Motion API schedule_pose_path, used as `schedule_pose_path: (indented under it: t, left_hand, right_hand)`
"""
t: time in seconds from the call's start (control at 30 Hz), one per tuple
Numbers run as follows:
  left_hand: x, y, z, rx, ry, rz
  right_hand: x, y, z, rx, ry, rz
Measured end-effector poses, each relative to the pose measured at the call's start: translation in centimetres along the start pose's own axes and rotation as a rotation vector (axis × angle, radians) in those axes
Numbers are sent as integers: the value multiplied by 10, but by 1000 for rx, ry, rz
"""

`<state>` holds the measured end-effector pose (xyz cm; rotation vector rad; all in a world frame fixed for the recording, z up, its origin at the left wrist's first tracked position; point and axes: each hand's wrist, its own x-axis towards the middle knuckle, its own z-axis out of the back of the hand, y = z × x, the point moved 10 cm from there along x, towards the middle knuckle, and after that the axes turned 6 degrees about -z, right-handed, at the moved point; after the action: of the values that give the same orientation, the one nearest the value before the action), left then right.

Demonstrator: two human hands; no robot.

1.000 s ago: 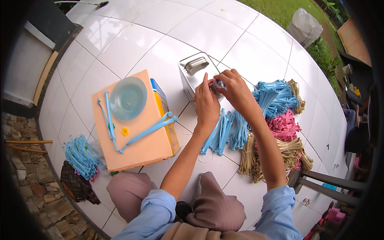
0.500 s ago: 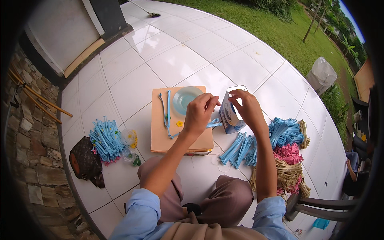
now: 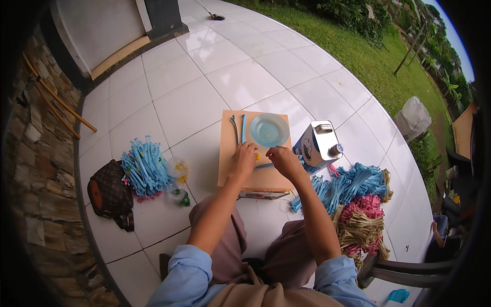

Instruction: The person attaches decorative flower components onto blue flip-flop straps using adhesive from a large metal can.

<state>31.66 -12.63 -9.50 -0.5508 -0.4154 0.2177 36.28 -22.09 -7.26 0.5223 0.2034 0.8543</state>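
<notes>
My left hand (image 3: pixel 246 155) is low over the tan board (image 3: pixel 227 173), fingers bent together beside a small yellow flower-shaped piece (image 3: pixel 258 156). Just to its right, my right hand (image 3: pixel 285 160) has its thumb and fingers pinched; whatever is in either grip is too small to make out. Between and beneath the hands runs a light blue strip (image 3: pixel 264 165), partly covered. Two more narrow pieces, a blue strip (image 3: pixel 243 128) and a darker blue-grey strip (image 3: pixel 235 129), lie at the board's far left. A shallow clear dish (image 3: pixel 269 130) sits at its far right.
A blue-and-white metal can (image 3: pixel 319 146) stands right of the board. Bundles of blue strips (image 3: pixel 353 184), pink strips (image 3: pixel 363 209) and beige strips (image 3: pixel 360 227) are piled at right. At left are a blue bundle (image 3: pixel 147 171), plastic bags (image 3: pixel 178 171) and a brown bag (image 3: pixel 110 194).
Both hands have come down onto the board, the right one moving away from the can top. The view has shifted, and the can now shows its top, handle and cap.
</notes>
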Motion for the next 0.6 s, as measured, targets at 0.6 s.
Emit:
schedule_pose_path:
  t: [0.6]
  left_hand:
    - [14,-4,6,-281,-94,161]
  right_hand:
    - [21,-33,27,-339,-365,43]
